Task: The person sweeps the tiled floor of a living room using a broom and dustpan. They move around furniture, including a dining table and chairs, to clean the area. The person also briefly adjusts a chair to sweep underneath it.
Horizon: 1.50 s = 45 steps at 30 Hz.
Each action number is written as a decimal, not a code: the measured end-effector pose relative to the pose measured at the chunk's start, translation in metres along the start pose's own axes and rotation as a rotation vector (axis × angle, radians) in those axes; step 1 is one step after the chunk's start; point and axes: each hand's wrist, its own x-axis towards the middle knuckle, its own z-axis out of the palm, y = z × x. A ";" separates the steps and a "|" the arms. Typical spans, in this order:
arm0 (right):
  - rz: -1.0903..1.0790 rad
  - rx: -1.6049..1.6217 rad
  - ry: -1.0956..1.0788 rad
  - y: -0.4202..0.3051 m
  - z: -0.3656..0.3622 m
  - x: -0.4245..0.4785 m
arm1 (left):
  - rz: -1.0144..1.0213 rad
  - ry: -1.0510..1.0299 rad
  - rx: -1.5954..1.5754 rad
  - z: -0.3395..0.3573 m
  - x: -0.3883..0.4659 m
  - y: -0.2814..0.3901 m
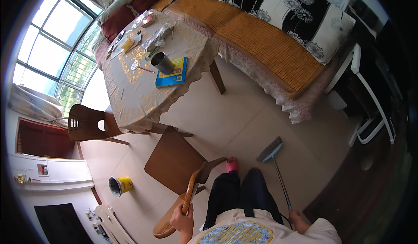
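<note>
My right hand (296,218) is closed on the handle of a broom (271,150), whose grey bristles and light blue head rest on the tiled floor in front and to the right of my feet. With my left hand (183,218) I grip the curved top edge of a brown wooden chair's backrest (190,191). That chair's seat (175,159) lies to the left of my legs, near the corner of a table (130,100) covered with a pale, gold-patterned cloth. A steel cup (162,63) stands on a blue and yellow book (178,77) on the table.
A second brown chair (87,123) stands by the table's left side. A yellow bin (125,184) with a dark liner is on the floor at left. A long sofa with a woven mat (248,31) runs behind the table. A white-framed piece of furniture (372,93) stands at right.
</note>
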 end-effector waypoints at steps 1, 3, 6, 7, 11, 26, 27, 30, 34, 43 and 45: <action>-0.110 -0.113 0.031 0.028 -0.003 -0.002 | 0.007 0.010 0.007 0.000 0.000 0.001; -0.171 -0.265 0.117 0.060 -0.008 -0.008 | 0.008 -0.007 -0.028 -0.002 0.000 -0.005; 0.114 -0.206 0.306 0.050 -0.008 -0.028 | -0.068 -0.139 -0.109 -0.008 0.001 -0.006; -0.069 -0.201 0.322 0.058 -0.008 -0.018 | -0.068 -0.182 -0.145 -0.010 0.002 -0.004; -0.305 0.025 0.189 -0.003 -0.033 -0.022 | -0.053 -0.300 -0.212 -0.018 0.015 0.001; -0.094 0.566 -0.723 -0.383 -0.053 0.011 | 0.644 -0.099 -0.357 0.090 0.334 0.237; -0.088 0.587 -0.742 -0.407 -0.051 0.012 | 0.667 -0.090 -0.341 0.102 0.358 0.251; -0.006 0.667 -0.834 -0.468 -0.043 0.022 | 0.747 -0.066 -0.266 0.125 0.420 0.290; 0.182 0.781 -1.022 -0.548 -0.044 0.036 | 0.761 -0.093 -0.119 0.159 0.494 0.328; -0.021 0.521 -0.830 -0.678 -0.017 0.070 | 0.585 -0.046 -0.079 0.227 0.573 0.346; -0.100 0.436 -0.792 -0.710 0.002 0.091 | 0.561 -0.068 -0.089 0.226 0.575 0.344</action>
